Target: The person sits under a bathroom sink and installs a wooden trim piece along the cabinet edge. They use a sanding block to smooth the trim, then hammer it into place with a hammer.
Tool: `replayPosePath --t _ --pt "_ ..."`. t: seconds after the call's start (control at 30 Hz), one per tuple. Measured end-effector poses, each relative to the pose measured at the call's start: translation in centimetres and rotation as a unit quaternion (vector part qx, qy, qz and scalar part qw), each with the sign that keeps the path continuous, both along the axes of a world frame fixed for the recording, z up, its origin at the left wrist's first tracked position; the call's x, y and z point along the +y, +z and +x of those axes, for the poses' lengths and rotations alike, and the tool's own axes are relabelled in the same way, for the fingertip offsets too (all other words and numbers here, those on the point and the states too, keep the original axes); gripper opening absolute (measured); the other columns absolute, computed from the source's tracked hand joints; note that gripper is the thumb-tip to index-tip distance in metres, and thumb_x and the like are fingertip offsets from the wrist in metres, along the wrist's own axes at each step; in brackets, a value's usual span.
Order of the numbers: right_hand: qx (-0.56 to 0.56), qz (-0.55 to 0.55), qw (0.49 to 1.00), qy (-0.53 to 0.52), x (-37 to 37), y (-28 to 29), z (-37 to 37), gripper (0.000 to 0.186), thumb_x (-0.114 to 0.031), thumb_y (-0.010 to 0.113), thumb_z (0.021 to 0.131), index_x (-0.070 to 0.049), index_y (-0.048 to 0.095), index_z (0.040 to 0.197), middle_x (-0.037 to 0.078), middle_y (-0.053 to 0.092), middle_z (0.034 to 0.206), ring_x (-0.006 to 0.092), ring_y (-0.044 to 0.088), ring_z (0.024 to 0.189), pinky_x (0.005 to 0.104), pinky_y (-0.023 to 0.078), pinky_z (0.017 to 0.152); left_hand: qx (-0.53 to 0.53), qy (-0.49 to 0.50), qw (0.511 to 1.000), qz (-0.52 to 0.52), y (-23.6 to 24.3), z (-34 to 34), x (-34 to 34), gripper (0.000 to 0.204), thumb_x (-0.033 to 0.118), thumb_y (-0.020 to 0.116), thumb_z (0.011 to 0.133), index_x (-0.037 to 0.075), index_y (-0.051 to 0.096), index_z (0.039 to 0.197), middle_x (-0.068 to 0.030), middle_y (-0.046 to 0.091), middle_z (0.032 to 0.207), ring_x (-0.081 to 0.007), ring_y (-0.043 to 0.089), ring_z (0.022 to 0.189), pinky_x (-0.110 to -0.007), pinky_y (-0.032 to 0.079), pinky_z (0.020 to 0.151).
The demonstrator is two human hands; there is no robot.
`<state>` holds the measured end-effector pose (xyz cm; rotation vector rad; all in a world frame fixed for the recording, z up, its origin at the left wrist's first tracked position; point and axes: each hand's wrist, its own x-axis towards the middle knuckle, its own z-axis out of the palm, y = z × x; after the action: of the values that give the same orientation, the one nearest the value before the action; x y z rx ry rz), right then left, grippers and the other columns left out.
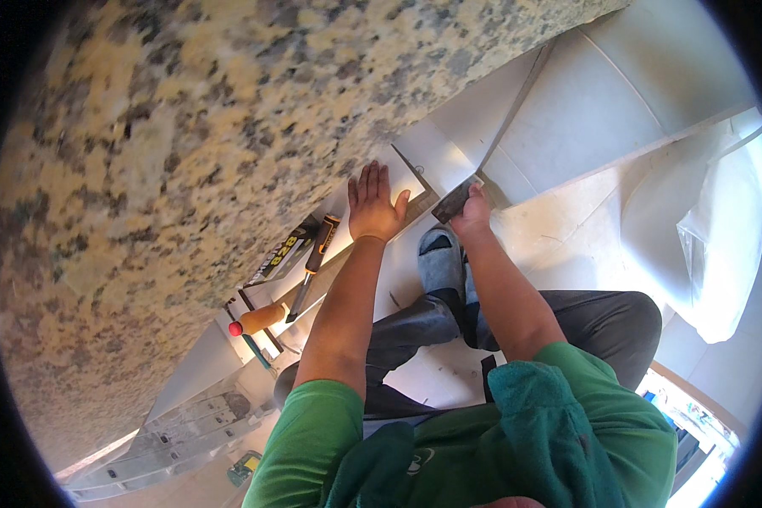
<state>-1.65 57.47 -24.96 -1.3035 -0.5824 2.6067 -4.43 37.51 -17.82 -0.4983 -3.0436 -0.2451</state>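
Note:
My left hand [376, 207] lies flat with fingers stretched out on a white panel [337, 199] below the speckled stone slab. In my right hand [473, 212] is a dark, flat rectangular piece [454, 200], gripped at its right end. It sits against the corner where the panel's brown edge meets the tiled wall; its exact kind does not show. Left of my left forearm lies a tool with a black and orange grip [323, 240] and a metal shaft. Beside it is a tan, rounded handle-like piece [263, 318] with a red end.
The speckled stone slab [203, 127] overhangs from the upper left. A black package [284, 256] with yellow print lies under it. White tiles [584, 102] rise at upper right; a translucent plastic bag [724, 254] hangs at far right. My slippered foot [441, 258] is just below the dark piece.

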Motion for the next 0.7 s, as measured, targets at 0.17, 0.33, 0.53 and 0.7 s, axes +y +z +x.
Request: replayPosePath --t 0.17,0.33,0.53,0.7 --pt "-0.010 0.017 1.000 0.006 0.3 -0.7 -0.4 0.028 -0.026 0.044 0.110 -0.016 0.054 0.134 0.006 0.063 0.128 0.0268 0.062 0.118 0.0524 0.049 0.102 -0.002 0.001 1.000 0.006 0.1 0.0 0.1 0.074 0.057 0.042 0.101 0.007 0.034 0.155 -0.0119 0.032 0.164 -0.0278 0.022 0.155 -0.051 0.013 0.127" --pt "-0.048 0.070 0.996 0.016 -0.6 1.0 -1.0 0.035 -0.028 0.040 0.111 -0.008 0.050 0.137 0.011 0.060 0.135 0.0291 0.062 0.121 0.0490 0.049 0.106 -0.014 0.008 1.000 0.007 0.2 0.2 -0.2 0.074 0.056 0.043 0.101 0.006 0.034 0.155 -0.0120 0.032 0.164 -0.0276 0.022 0.155 -0.051 0.013 0.127" --pt "-0.069 0.119 0.990 -0.027 0.0 -2.2 -2.4 0.042 -0.036 0.043 0.107 -0.008 0.052 0.138 0.012 0.060 0.134 0.0313 0.061 0.120 0.0491 0.050 0.100 -0.003 -0.008 1.000 0.003 0.9 -0.2 0.8 0.073 0.056 0.042 0.101 0.006 0.035 0.155 -0.0123 0.032 0.164 -0.0281 0.023 0.155 -0.051 0.013 0.127" --pt "-0.100 0.140 0.985 0.010 -0.8 -1.0 -2.5 0.043 -0.034 0.041 0.107 -0.005 0.052 0.137 0.015 0.060 0.136 0.0328 0.061 0.121 0.0465 0.049 0.101 0.012 -0.002 1.000 0.003 0.0 0.1 -0.1 0.074 0.057 0.041 0.101 0.006 0.035 0.155 -0.0125 0.033 0.164 -0.0282 0.024 0.155 -0.051 0.013 0.127"
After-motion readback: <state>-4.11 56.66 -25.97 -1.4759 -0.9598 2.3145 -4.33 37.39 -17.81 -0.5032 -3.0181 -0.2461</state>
